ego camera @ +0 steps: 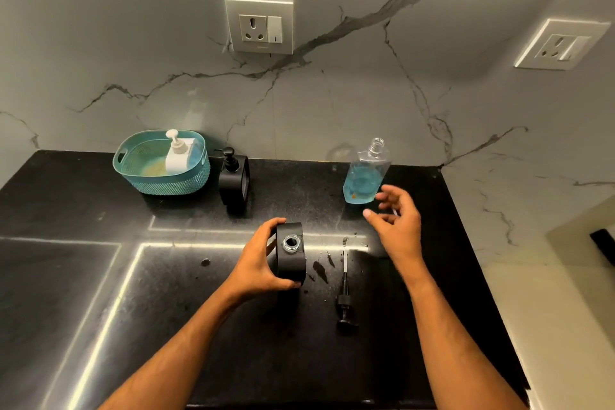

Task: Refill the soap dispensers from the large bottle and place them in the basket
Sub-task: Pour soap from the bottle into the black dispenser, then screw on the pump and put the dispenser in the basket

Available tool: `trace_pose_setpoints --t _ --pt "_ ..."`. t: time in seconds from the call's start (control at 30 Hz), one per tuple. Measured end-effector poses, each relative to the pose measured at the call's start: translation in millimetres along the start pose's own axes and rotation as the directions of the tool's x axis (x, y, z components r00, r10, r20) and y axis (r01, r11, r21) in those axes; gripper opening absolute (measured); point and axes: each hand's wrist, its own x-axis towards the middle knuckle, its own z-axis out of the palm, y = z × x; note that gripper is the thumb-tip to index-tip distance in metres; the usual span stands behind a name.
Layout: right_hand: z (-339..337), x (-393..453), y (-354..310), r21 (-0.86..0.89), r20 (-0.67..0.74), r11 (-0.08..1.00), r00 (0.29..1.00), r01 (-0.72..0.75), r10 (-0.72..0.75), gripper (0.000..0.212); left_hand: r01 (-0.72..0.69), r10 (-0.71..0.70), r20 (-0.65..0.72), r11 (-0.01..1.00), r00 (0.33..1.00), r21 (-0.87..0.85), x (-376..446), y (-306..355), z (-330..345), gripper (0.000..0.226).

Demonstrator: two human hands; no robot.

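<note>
On the near middle of the counter: the left hand [266,256] grips an open black box-shaped plastic soap dispenser [291,255], fingers curled round its left side, thumb at its near edge. Its round neck faces up with no pump fitted.
Right hand: the right hand [394,220] hovers with fingers spread and relaxed, holding nothing, just near of the large bottle.
Large bottle: a clear plastic refill bottle with blue liquid soap [364,176] stands uncapped at the far right of the black stone counter [100,276], roughly a third full.
Pump: a black pump head with a long dip tube [345,293] lies on the counter just right of the held dispenser, amid a few dark drips.
Basket: a teal perforated plastic basket [133,160] sits far left near the wall, with a white pump dispenser [178,153] already inside.
Waiting dispenser: a second black pump dispenser [234,180], pump on, stands just right of the basket; whether it is filled I cannot tell.
Step in hand: probably the refilling of the open black dispenser; I cannot see its level.
Next move: likely grasp the bottle or fetch the pump. Pouring calls for a steady tilt over the narrow neck while the left hand braces; a wide stream would spill.
</note>
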Motion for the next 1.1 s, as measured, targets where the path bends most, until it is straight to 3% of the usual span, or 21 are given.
trace_pose_setpoints --t 0.2,0.37,0.5,0.63,0.83,0.97,1.1 --pt "25 -71 24 -0.264 0.048 0.959 0.991 -0.106 0.122 0.029 -0.019 0.019 -0.015 1.000 1.000 0.004 -12 0 5 0.119" --pt "33 -112 22 -0.563 0.092 0.815 0.970 -0.134 0.223 0.037 -0.033 0.033 -0.017 0.999 0.999 0.021 -22 -4 8 0.119" --pt "41 -130 20 -0.685 0.108 0.716 0.953 -0.134 0.282 0.050 -0.041 0.042 -0.011 0.999 0.999 0.033 -28 -7 11 0.119" --pt "47 -139 19 -0.687 0.081 0.710 0.955 -0.154 0.286 0.043 -0.053 0.053 -0.001 0.998 0.999 0.040 -32 -10 11 0.118" --pt "38 -135 -3 -0.537 -0.063 0.817 0.976 -0.210 0.210 0.036 -0.042 0.042 0.007 0.998 0.999 0.044 -36 -12 9 0.119" --pt "30 -127 -44 -0.451 -0.047 0.890 0.998 -0.068 0.052 0.036 -0.021 0.021 -0.003 0.999 1.000 0.032 -38 -14 8 0.118" --pt "28 -123 -86 -0.518 0.092 0.837 0.984 0.177 -0.151 0.027 -0.025 0.026 -0.026 0.999 0.999 0.041 -38 -15 10 0.119"
